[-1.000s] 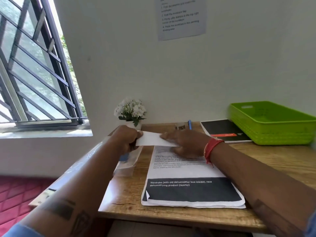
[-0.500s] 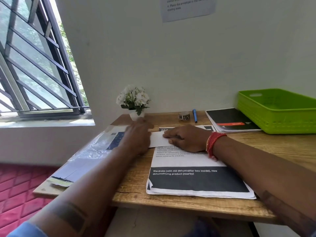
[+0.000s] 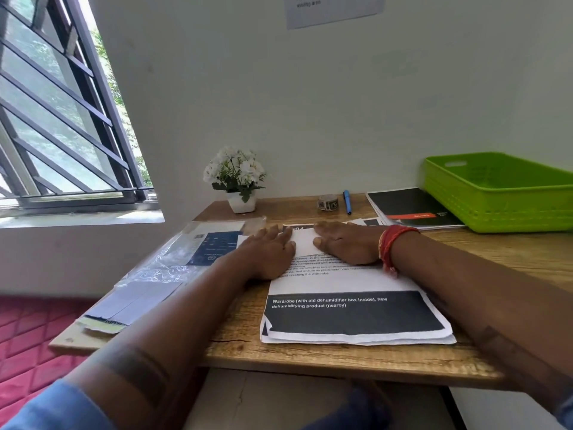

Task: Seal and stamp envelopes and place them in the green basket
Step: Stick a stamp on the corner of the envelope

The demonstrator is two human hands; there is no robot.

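Observation:
A white envelope (image 3: 304, 242) lies flat on a stack of printed papers (image 3: 353, 308) in the middle of the wooden desk. My left hand (image 3: 269, 252) presses flat on the envelope's left end, fingers straight. Flat on its right end rests my right hand (image 3: 347, 245), a red thread band at the wrist. Most of the envelope is hidden under the two hands. The green basket (image 3: 499, 193) stands at the desk's far right, against the wall; I see nothing inside it from here.
A plastic pack of envelopes (image 3: 192, 256) and loose envelopes (image 3: 133, 302) lie at the desk's left edge. A small flower pot (image 3: 240, 181), a roll of stamps or tape (image 3: 327, 202), a blue pen (image 3: 347, 201) and a black notebook (image 3: 409, 207) sit near the wall.
One second ago both hands held the envelope above the desk. It has been laid down on the papers and both hands have flattened onto it; the camera has tilted down.

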